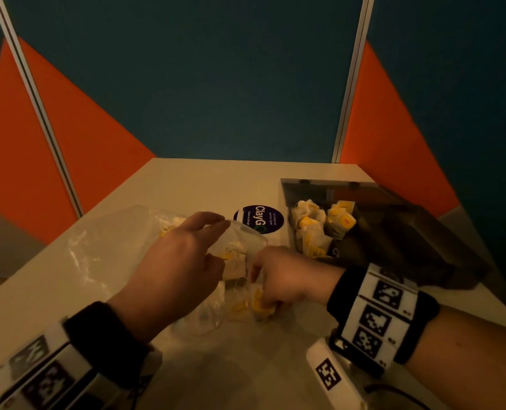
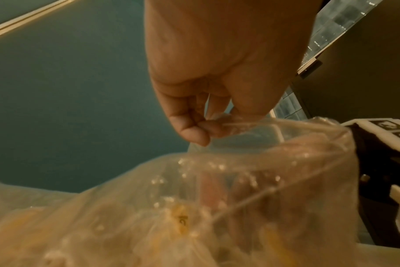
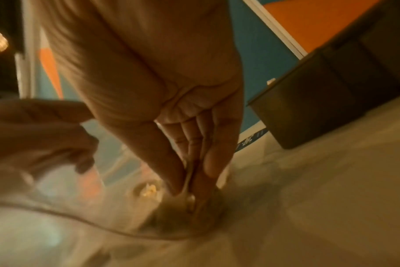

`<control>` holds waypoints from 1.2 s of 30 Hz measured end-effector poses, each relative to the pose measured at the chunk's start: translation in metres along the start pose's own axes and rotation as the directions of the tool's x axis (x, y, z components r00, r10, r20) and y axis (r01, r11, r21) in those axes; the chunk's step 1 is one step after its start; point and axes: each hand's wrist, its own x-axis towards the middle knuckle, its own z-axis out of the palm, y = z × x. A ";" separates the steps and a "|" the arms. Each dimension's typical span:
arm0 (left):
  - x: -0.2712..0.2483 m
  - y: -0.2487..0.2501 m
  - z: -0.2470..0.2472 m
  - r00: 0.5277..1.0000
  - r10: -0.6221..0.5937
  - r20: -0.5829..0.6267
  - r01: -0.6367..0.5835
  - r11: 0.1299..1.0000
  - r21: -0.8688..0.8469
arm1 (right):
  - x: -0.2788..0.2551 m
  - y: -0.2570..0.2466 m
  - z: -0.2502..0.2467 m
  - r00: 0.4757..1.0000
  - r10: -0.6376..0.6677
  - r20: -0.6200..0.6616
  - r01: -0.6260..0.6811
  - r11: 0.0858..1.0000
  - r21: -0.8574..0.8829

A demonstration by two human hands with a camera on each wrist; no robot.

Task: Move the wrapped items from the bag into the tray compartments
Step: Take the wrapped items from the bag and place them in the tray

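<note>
A clear plastic bag [image 1: 98, 247] lies on the table left of centre, with white and yellow wrapped items [image 1: 234, 258] inside. My left hand [image 1: 225, 224] pinches the bag's rim between thumb and fingers [image 2: 194, 133] and lifts the mouth open. My right hand [image 1: 263, 300] reaches into the mouth from the right; its thumb and fingertips [image 3: 208, 166] close on a wrapped item [image 1: 257, 304] low in the bag. The dark tray [image 1: 399, 220] stands at the right, and several wrapped items [image 1: 320, 229] fill its left compartments.
A round purple sticker [image 1: 259, 219] lies on the table between bag and tray. The tray's lid [image 1: 320, 189] stands up behind it. Teal and orange partition walls close in the back and both sides. Both wrists wear black bands with marker blocks.
</note>
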 end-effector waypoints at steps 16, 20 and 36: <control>-0.002 -0.001 -0.004 1.000 -0.012 -0.019 0.012 0.999 -0.031 | -0.006 0.007 -0.004 0.897 -0.439 0.046 0.426 0.833 -0.352; -0.002 -0.001 -0.003 1.000 -0.009 -0.010 0.009 1.000 -0.028 | -0.005 0.005 -0.009 0.909 -0.416 0.026 0.407 0.874 -0.264; -0.002 0.002 -0.006 0.999 -0.032 -0.017 0.031 0.999 -0.022 | 0.026 -0.039 0.027 0.925 -0.373 -0.075 0.359 0.921 -0.149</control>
